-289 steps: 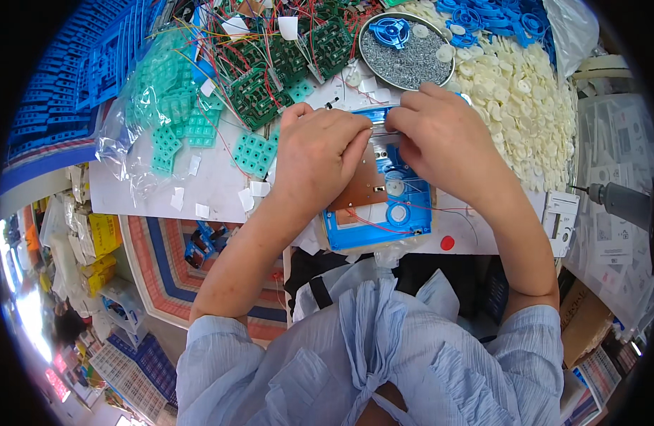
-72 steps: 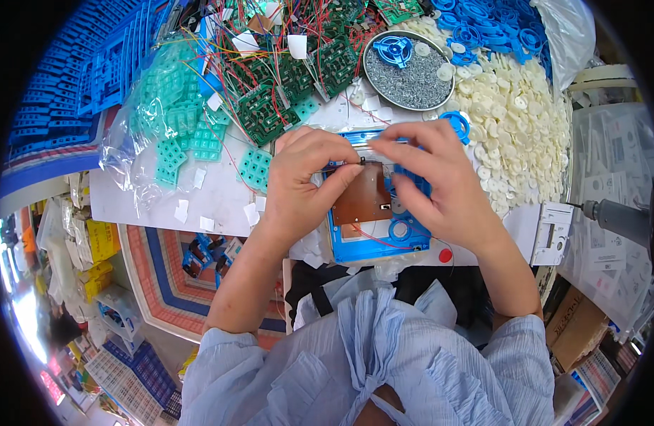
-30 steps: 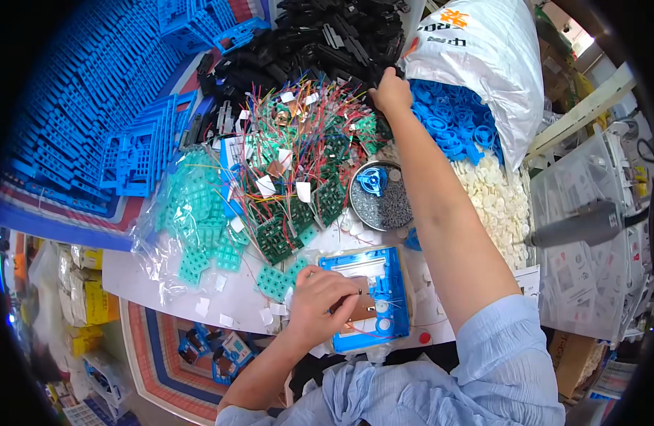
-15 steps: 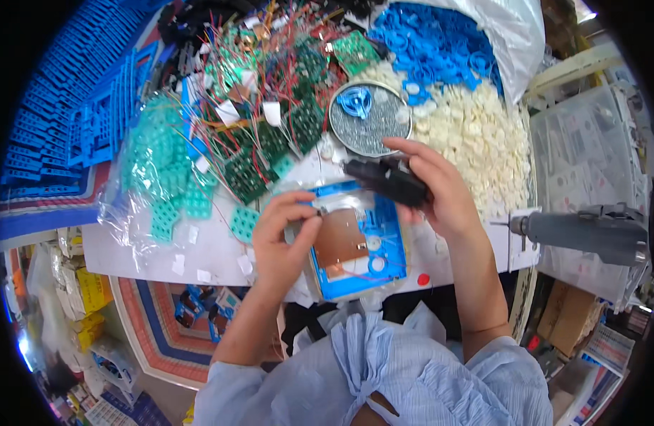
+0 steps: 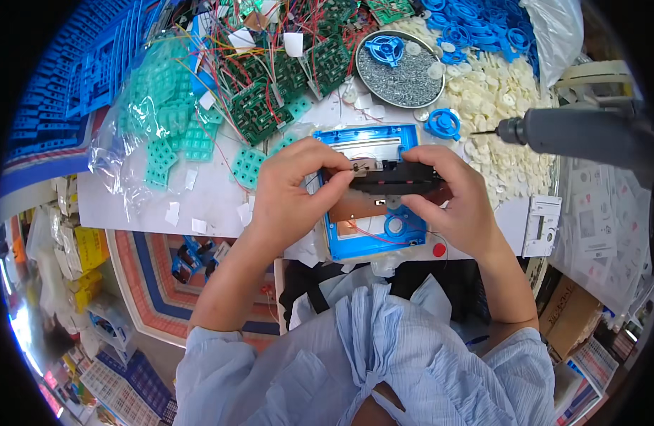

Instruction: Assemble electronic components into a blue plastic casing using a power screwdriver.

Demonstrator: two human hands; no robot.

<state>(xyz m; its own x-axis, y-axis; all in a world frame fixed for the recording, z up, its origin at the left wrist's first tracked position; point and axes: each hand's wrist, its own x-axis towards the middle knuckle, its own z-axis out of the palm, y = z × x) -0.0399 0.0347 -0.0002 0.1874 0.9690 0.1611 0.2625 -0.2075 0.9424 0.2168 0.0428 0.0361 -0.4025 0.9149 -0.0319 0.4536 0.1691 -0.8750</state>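
Above the table (image 5: 138, 207), the black part (image 5: 396, 179) has shifted across the casing (image 5: 373, 248).

Visibility limits, head view.
From my remote station, the black part (image 5: 394, 178) covers a section of the brown board (image 5: 359, 208) and of the blue housing (image 5: 375, 248) beneath. The right fingers (image 5: 445, 160) conceal its right end. The small piece (image 5: 357, 169) at the left fingers (image 5: 328, 158) is too small for me to identify. Heaped circuit boards (image 5: 259, 108) run past the upper edge; the power screwdriver (image 5: 582, 135) blurs toward the right border.
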